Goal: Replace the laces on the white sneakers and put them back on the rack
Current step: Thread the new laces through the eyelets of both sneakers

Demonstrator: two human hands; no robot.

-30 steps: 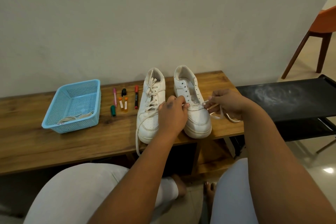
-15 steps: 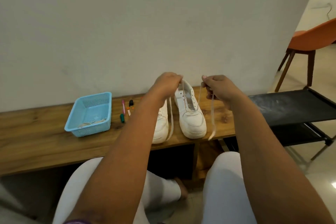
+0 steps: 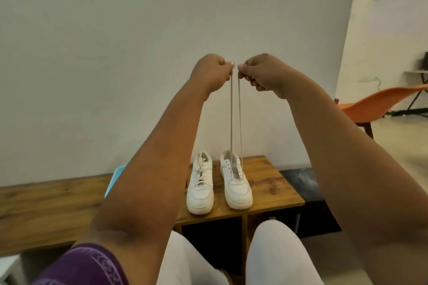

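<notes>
Plain pale wall (image 3: 115,65) fills most of the room behind a long wooden bench (image 3: 46,210), with a black rack (image 3: 301,183) just beside its right end and an orange chair (image 3: 379,104) farther off to the right. Both arms reach forward and up, fists raised side by side in front of the wall, almost touching. On the bench stand two white sneakers, side by side, long axes running from wall to sitter, toes toward the sitter. Left sneaker (image 3: 200,187) is laced; right sneaker (image 3: 237,185) has open eyelets, no logo readable on either. Left hand (image 3: 212,74) pinches one end of the lace (image 3: 231,122), right hand (image 3: 261,74) pinches the other; the two strands hang straight down, taut, into the right sneaker. A blue basket (image 3: 117,177) corner peeks out behind the left forearm.
</notes>
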